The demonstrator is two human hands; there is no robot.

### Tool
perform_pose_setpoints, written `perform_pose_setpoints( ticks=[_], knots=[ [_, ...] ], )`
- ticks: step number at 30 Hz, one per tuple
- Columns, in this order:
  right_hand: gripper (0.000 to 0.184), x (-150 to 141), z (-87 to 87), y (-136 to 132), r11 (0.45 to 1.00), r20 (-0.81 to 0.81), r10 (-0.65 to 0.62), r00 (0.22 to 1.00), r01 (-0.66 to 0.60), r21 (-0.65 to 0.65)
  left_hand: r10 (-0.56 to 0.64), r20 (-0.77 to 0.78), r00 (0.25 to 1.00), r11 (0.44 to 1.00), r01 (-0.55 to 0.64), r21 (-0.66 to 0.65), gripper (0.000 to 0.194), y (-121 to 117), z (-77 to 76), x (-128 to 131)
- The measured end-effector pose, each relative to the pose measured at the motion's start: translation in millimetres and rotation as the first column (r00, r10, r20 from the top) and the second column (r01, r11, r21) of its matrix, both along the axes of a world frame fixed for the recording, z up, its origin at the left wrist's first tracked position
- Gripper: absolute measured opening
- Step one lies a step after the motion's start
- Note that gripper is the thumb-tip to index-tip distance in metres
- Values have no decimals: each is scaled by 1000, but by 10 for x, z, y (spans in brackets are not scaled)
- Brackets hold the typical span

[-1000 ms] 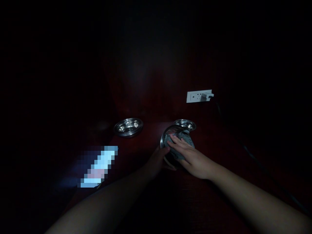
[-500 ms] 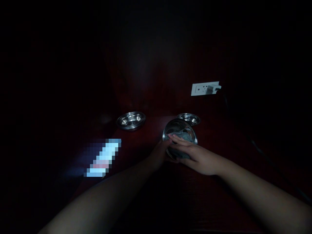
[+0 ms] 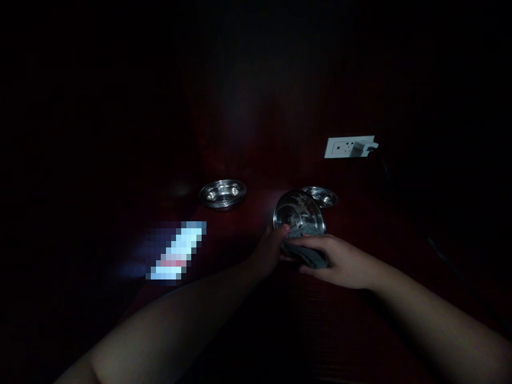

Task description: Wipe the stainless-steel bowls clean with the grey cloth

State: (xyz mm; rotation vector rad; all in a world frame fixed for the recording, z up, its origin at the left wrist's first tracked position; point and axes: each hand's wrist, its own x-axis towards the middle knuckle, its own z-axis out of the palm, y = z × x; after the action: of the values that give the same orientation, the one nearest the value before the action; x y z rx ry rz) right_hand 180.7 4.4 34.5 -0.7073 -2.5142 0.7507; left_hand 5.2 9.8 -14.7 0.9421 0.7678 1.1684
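Note:
A shiny metal bowl [image 3: 298,205] is held tilted up above the dark red table, its inside facing me. My left hand [image 3: 272,248] grips its left lower rim, the thumb over the edge and the other fingers mostly hidden behind. A grey-green cloth [image 3: 310,255] is pinched in my right hand [image 3: 340,261], and part of it presses against the lower right inside of the bowl. Behind the bowl another metal bowl [image 3: 324,197] rests on the table, partly covered. A stack of metal bowls [image 3: 223,194] stands to the left.
A bright, pixelated phone-like screen [image 3: 178,253] lies on the left. On the back wall is a white socket panel [image 3: 340,148] with a plug [image 3: 364,148] in it. A thin cable [image 3: 444,258] runs down the right side. Most of the surroundings are dark.
My right hand has drawn the cloth down and right across the bowl's inside, baring more metal. My left thumb now shows on the rim. The whole view has shifted slightly.

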Motion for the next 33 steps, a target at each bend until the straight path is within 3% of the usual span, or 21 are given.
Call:
perform_pose_setpoints(
  ticks=[8, 21, 27, 33],
  knots=[
    [28, 3, 18, 29, 987, 121, -131, 984, 118, 106, -28, -25, 999, 999, 29, 26, 59, 23, -25, -11],
    [49, 60, -149, 120, 917, 164, -292, 942, 228, 327, -47, -22, 999, 999, 47, -10, 66, 30, 21, -19],
    [54, 72, -171, 131, 921, 130, -297, 946, 247, 302, -39, -26, 999, 999, 39, -24, 68, 23, 24, -20],
    [49, 78, -140, 104, 953, 186, -214, 959, 162, 257, -37, -33, 999, 999, 37, -10, 64, 16, 22, -29]
  ],
)
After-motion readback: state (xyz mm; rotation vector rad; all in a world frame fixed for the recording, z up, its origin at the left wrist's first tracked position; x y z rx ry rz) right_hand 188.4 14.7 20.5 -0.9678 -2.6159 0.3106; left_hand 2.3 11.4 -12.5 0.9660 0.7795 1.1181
